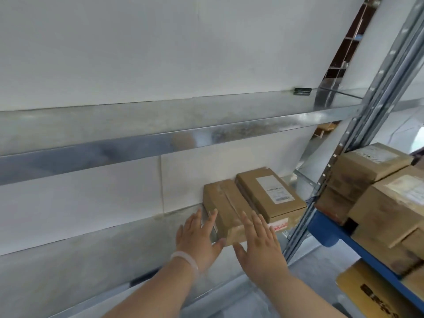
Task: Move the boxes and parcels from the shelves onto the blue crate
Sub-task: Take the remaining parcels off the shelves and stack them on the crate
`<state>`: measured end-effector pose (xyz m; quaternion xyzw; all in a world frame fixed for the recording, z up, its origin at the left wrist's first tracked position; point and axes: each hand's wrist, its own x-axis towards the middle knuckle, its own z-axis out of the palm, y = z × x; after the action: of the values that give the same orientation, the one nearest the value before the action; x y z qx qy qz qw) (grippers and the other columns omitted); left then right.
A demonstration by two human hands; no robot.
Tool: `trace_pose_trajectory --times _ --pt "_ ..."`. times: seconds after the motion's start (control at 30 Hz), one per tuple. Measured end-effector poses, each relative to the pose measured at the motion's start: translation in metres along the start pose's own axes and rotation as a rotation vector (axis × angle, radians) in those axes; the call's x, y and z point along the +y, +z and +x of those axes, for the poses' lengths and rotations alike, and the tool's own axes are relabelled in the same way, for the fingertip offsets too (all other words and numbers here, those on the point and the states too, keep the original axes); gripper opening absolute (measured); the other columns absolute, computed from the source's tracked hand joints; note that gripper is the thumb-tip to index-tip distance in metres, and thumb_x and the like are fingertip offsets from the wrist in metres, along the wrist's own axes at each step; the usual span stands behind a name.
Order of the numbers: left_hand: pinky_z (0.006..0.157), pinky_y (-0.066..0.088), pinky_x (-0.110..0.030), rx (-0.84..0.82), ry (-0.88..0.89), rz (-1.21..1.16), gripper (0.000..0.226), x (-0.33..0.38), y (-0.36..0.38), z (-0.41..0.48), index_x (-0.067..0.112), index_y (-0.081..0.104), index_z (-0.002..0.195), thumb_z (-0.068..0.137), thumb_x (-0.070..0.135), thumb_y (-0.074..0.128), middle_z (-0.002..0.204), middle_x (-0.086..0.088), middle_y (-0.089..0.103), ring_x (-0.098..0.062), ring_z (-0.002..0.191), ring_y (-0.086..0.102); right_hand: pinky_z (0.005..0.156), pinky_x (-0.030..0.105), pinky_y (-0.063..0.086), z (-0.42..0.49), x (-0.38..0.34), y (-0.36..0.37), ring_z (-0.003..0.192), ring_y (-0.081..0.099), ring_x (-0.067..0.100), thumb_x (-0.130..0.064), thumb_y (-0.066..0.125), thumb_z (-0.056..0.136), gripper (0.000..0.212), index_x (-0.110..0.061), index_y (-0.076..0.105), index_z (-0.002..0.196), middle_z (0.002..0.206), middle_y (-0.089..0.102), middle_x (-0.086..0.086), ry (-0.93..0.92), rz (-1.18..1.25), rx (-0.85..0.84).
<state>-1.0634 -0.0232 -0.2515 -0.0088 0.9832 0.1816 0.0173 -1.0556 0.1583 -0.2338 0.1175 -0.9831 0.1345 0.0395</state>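
Both hands go to box (226,203) on lower shelf (114,253), bare galvanised metal, backed by white wall (137,53). Left hand (197,232), bracelet (185,260) on wrist, fingers straight, lies flat along box's left side. Right hand (259,239), fingers spread and straight, sits over box's front right top. We grip nothing yet. Labelled box (270,193) just beside, on right. Upper shelf (160,125) above us, small dark object (302,91) at its back. Steel post (390,72) on right. Beyond it, blue crate (330,226) with stack (390,210) of boxes on it.
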Motion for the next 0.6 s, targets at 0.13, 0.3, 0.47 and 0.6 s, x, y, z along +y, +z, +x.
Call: trace_pose_trajectory --times 0.13,0.3,0.47,0.6 --pt "0.116 0.006 -0.043 -0.098 -0.061 -0.088 0.078 0.011 0.019 0.029 0.052 -0.006 0.146 0.083 0.076 0.032 0.161 0.003 -0.009 -0.022 0.148 -0.003 0.114 0.031 -0.011 0.028 0.021 0.012 0.146 -0.016 0.011 -0.060 0.025 0.095 0.070 -0.038 -0.011 0.151 0.161 -0.011 -0.007 -0.005 0.053 -0.088" --pt "0.115 0.013 -0.043 -0.112 -0.200 -0.233 0.077 0.031 0.030 0.065 0.049 -0.005 0.147 0.086 0.070 0.035 0.161 -0.001 -0.006 -0.027 0.147 0.002 0.112 0.029 -0.001 0.074 0.037 0.020 0.147 -0.003 0.013 -0.052 0.029 0.099 0.063 -0.038 -0.002 0.152 0.162 0.000 -0.007 -0.076 0.158 -0.118" --pt "0.115 0.026 -0.039 -0.110 -0.279 -0.515 0.071 0.043 0.039 0.086 0.046 0.003 0.149 0.094 0.048 0.047 0.159 -0.002 0.015 -0.027 0.139 0.029 0.116 0.033 0.011 0.107 0.048 0.026 0.147 0.003 0.015 -0.043 0.033 0.100 0.063 -0.035 0.001 0.153 0.162 0.003 -0.004 -0.116 0.151 -0.216" --pt "0.109 0.039 -0.034 -0.030 -0.324 -0.900 0.069 0.047 0.040 0.082 0.039 0.017 0.150 0.095 0.026 0.056 0.151 0.002 0.034 -0.016 0.129 0.044 0.116 0.035 0.013 0.124 0.049 0.028 0.147 0.001 0.014 -0.044 0.036 0.099 0.063 -0.034 0.005 0.152 0.161 -0.001 -0.007 -0.124 0.224 -0.282"
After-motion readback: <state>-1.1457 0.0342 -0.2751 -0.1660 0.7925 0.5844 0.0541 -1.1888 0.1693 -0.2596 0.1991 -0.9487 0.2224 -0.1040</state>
